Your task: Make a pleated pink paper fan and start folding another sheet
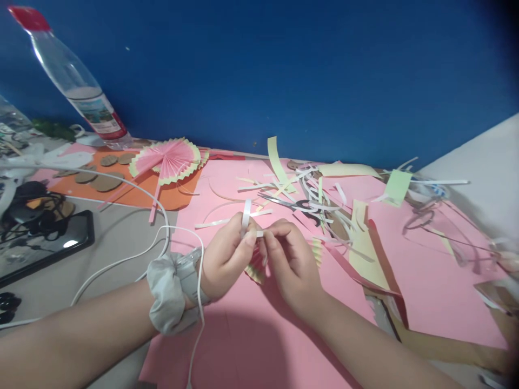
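White strip (246, 212): between both hands, above the pink sheet (227, 337), one end standing up.
Left hand (227, 254): pinched on the strip, seemingly to steady it.
Right hand (294, 265): thumb and fingers together on its other part, probably for fine control.
Pleated paper (254, 272): beneath the hands, partly hidden.
Scissors (280, 201): just beyond, beside paper cuttings (311, 182), apparently handy.

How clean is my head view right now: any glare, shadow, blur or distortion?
All in the head view: a bright glare spot on the black phone; a soft-edged shadow on the pink paper, low centre; the bottle leaning outward, probably partly wide-lens distortion; the upper-right corner dark; fine detail slightly soft on the white strip in the left hand.
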Tool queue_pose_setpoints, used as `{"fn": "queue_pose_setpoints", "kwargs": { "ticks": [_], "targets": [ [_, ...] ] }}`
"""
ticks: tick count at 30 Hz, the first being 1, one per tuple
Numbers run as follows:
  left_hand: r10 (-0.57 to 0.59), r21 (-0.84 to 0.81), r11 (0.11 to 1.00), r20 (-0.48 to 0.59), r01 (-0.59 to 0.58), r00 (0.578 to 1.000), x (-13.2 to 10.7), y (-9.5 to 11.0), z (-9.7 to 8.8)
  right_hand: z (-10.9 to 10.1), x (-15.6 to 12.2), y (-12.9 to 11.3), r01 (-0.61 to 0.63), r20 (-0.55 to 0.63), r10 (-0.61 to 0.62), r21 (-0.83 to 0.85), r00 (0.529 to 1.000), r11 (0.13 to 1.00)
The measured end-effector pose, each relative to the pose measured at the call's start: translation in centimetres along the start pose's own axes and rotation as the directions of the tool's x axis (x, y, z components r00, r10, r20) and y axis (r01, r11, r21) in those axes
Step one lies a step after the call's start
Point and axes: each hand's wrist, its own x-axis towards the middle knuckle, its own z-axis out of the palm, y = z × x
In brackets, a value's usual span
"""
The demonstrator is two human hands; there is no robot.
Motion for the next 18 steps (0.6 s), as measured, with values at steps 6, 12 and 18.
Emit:
{"fn": "queue_pose_setpoints", "kwargs": {
  "ticks": [6,12,18],
  "targets": [
    [0.014,0.028,1.0,-0.011,-0.013,1.0,0.07,-0.01,-0.04,-0.02,-0.01,-0.02,0.019,-0.013,-0.02,-0.068,1.0,0.998],
    [0.056,0.059,0.997,-0.018,-0.055,0.998,0.16,0.03,0.04,-0.09,0.01,-0.07,0.034,-0.017,-0.036,-0.1,0.999,0.994],
    [0.077,0.128,0.989,-0.05,-0.07,0.996,-0.02,-0.47,-0.28,0.06,0.13,-0.09,0.035,-0.011,-0.036,-0.046,0.999,0.998]
  ]
}}
